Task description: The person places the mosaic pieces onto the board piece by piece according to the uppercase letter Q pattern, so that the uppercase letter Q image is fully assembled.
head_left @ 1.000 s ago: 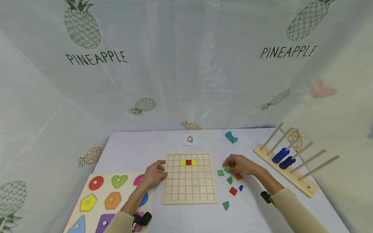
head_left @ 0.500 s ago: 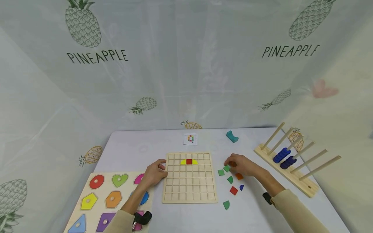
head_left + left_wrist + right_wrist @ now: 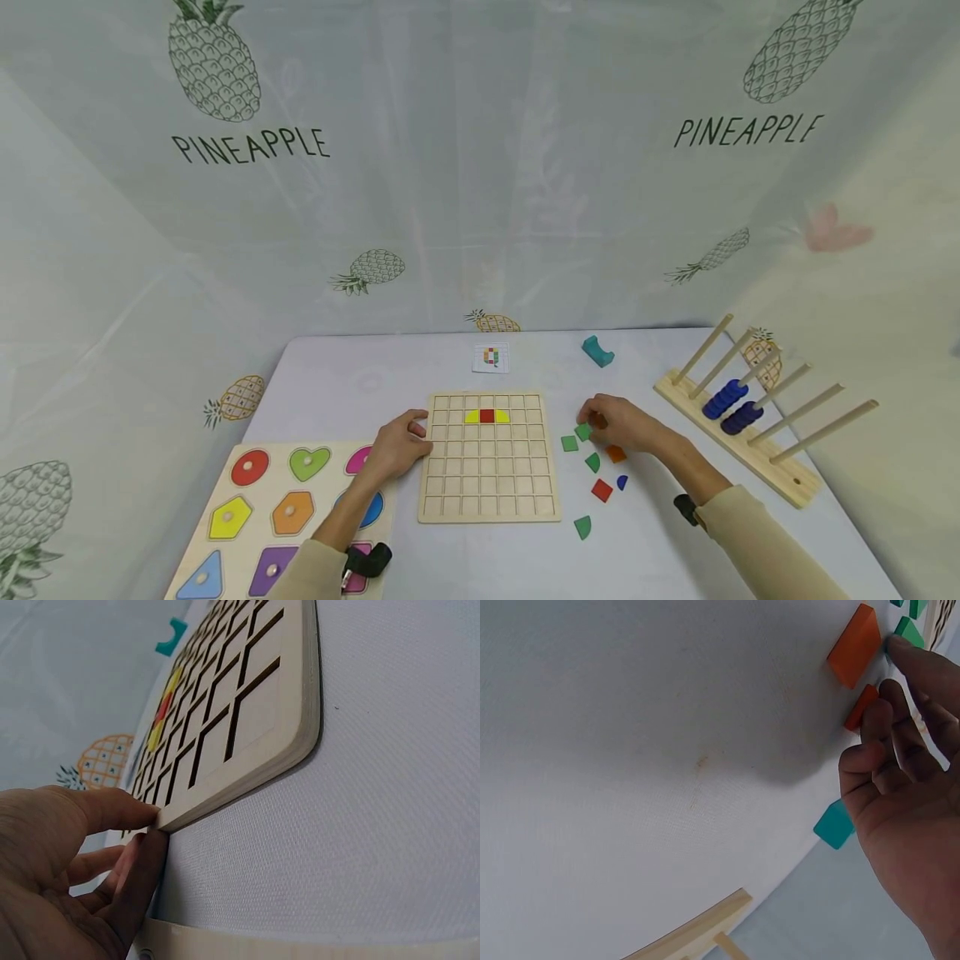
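A square-grid wooden board [image 3: 487, 479] lies in the middle of the table, with two yellow quarter-round tiles [image 3: 472, 417] either side of a red tile [image 3: 487, 416] in an upper row. My left hand [image 3: 400, 446] grips the board's left edge, thumb on top and a finger against the side. My right hand [image 3: 619, 421] is right of the board, its fingertips pinching a green square tile [image 3: 582, 432]. An orange tile [image 3: 861, 709] sits partly hidden under its curled fingers, another orange tile [image 3: 616, 454] close by.
Loose green, red [image 3: 602, 490] and blue [image 3: 622, 482] tiles lie right of the board. A pattern card [image 3: 491, 358] and a teal block [image 3: 597, 352] are at the back. A peg abacus [image 3: 738, 433] stands right; a shape puzzle [image 3: 255, 475] lies left under the left forearm.
The green square tile has turned slightly and shifted a little left under my right fingertips. My left hand stays on the board; the view has shifted very slightly.
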`<state>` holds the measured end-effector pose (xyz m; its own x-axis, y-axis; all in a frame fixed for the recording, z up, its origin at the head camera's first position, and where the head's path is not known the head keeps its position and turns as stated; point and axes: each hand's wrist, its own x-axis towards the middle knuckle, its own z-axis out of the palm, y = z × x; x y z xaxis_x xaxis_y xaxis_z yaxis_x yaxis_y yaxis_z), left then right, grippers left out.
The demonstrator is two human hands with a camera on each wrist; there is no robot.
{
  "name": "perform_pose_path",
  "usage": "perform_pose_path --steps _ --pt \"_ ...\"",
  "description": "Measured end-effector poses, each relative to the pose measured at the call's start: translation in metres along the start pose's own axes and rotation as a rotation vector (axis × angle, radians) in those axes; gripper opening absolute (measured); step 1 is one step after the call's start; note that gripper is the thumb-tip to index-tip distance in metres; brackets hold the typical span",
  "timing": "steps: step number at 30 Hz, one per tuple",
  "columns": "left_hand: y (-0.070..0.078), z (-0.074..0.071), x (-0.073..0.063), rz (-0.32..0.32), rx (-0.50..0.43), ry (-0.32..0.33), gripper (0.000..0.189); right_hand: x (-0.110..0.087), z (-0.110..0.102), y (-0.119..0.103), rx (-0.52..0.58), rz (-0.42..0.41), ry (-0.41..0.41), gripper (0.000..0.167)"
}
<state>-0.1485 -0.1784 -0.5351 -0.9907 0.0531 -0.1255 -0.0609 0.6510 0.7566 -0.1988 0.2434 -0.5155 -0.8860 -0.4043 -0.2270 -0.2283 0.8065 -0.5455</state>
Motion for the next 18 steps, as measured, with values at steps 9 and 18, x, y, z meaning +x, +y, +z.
perform_pose_path --steps 9,18 --pt "0.0025 0.0006 -0.0012 -0.007 0.009 0.002 0.059 0.0004 0.0020 -0.0014 0.050 0.007 -0.004 0.018" --pt "-0.0003 0.0003 -0.0012 0.005 0.003 0.004 0.058 -0.0010 0.0012 -0.0018 0.085 -0.025 -0.007 0.017"
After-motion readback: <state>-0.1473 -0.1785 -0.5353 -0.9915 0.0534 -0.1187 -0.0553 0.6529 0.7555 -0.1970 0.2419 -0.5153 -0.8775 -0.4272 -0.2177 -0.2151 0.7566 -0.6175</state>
